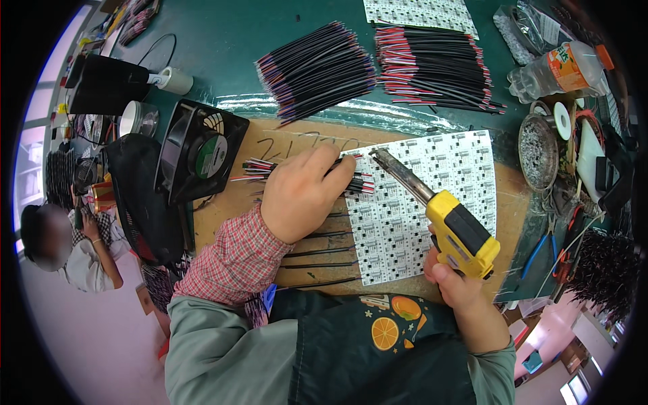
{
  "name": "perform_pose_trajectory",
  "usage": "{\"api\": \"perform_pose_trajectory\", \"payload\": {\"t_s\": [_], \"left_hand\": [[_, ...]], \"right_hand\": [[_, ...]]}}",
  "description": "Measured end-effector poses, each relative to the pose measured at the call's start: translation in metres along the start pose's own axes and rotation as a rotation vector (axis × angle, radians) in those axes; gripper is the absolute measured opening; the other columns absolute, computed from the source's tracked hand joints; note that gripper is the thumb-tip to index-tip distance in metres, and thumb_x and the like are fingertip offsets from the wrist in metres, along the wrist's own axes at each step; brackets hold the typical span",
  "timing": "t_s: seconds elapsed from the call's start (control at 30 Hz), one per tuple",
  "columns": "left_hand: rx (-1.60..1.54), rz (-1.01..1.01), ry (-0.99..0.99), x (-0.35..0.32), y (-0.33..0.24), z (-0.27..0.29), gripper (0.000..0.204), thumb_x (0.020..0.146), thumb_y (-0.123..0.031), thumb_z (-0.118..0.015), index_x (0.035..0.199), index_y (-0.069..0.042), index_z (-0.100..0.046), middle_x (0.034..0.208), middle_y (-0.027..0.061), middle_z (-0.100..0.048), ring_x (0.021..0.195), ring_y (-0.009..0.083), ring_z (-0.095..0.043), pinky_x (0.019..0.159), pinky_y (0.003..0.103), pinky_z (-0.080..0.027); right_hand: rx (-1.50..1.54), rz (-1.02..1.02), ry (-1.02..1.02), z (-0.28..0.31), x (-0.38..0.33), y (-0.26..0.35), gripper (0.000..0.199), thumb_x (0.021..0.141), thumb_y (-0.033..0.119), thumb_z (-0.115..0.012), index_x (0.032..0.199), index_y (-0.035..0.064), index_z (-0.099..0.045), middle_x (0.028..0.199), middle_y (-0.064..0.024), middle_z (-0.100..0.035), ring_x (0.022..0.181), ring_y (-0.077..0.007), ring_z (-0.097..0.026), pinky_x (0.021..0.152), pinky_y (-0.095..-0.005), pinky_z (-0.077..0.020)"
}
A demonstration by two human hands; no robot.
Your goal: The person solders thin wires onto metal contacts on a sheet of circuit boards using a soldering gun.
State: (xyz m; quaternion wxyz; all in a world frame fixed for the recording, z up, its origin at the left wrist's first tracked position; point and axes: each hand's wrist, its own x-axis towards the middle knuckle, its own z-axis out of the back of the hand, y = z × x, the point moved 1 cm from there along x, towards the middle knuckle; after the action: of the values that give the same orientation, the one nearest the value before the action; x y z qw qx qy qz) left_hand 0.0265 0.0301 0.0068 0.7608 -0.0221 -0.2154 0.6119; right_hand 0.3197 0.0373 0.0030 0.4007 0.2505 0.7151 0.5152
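My left hand [302, 191] is closed around a bundle of short black cables [259, 169] with red and white wire ends, over the left edge of a white circuit board panel [432, 229]. One cable's end pokes out between the fingertips, near the panel's top left corner. In my right hand [453, 278] is a yellow and black soldering gun [463, 233]. Its metal tip points up and left, just above that corner, close to the left fingers; contact cannot be made out. Several black cables [317, 265] lie in a row with their ends at the panel's left edge.
Two cable piles [317, 71] [435, 67] lie beyond the brown board [270, 138]. A black fan [202, 152] stands on the left. At right are a metal dish [538, 152], a plastic bottle [563, 69] and blue-handled pliers [540, 253]. Another person [94, 253] sits far left.
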Motion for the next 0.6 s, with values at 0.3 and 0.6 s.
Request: {"api": "perform_pose_trajectory", "payload": {"t_s": [0.3,0.6], "left_hand": [[-0.038,-0.025,-0.065,0.0015,0.0047,-0.0039,0.023,0.075,-0.006,-0.063,0.098,-0.008,-0.064,0.088,0.006,-0.056,0.073,0.0236,-0.061,0.06,0.035,-0.05],[-0.032,-0.014,-0.013,0.0011,0.0007,0.0018,0.028,0.071,0.0,-0.064,0.098,-0.006,-0.068,0.09,0.0071,-0.06,0.074,0.0245,-0.062,0.062,0.035,-0.051]], "right_hand": [[-0.018,-0.031,-0.011,-0.0032,0.0017,0.0014,0.057,0.082,0.018,-0.07,0.128,-0.0054,-0.046,0.073,-0.0074,-0.056,0.054,-0.0111,-0.05,0.049,-0.0229,-0.0412],[-0.011,-0.092,0.011,-0.0032,0.0028,0.0051,0.045,0.084,0.02,-0.067,0.118,-0.004,-0.049,0.074,-0.0073,-0.055,0.057,-0.0118,-0.051,0.05,-0.0235,-0.0421]]}}
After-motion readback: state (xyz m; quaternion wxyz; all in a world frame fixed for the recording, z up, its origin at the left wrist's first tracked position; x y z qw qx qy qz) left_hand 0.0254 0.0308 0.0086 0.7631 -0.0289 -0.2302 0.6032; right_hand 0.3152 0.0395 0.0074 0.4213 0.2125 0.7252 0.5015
